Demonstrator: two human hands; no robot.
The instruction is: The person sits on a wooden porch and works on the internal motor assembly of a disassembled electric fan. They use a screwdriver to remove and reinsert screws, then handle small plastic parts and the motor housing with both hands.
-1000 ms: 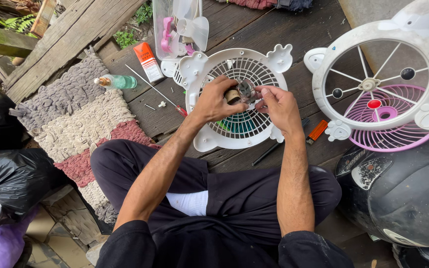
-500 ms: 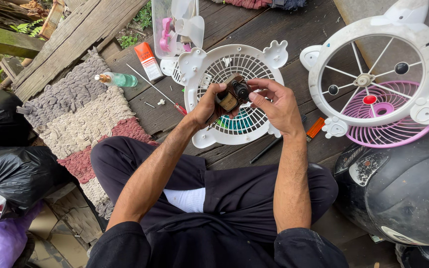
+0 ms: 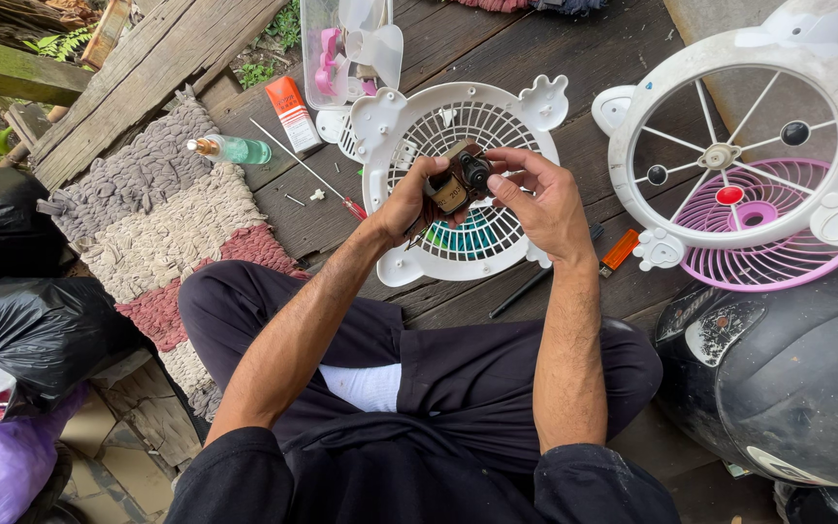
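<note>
Both hands, left hand [image 3: 409, 199] and right hand [image 3: 535, 199], pinch the small fan motor [image 3: 458, 180]; a loose grip could drop it onto the white fan grille [image 3: 458, 112].

Orange-and-white flat tube [image 3: 292, 112] lying just left of the white fan grille [image 3: 458, 184]; small green bottle [image 3: 235, 148] farther left.

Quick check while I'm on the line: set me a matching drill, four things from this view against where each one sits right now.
Things:
1. small fan motor
2. white fan grille
3. pink fan guard
4. orange tube

Places:
A. flat on the planks, under the raised hands
B. on the planks by the woven mat's far edge
C. gripped between left hand and right hand
D. partly beneath the white spoked ring, at right

Pairs: 1-C, 2-A, 3-D, 4-B
</note>
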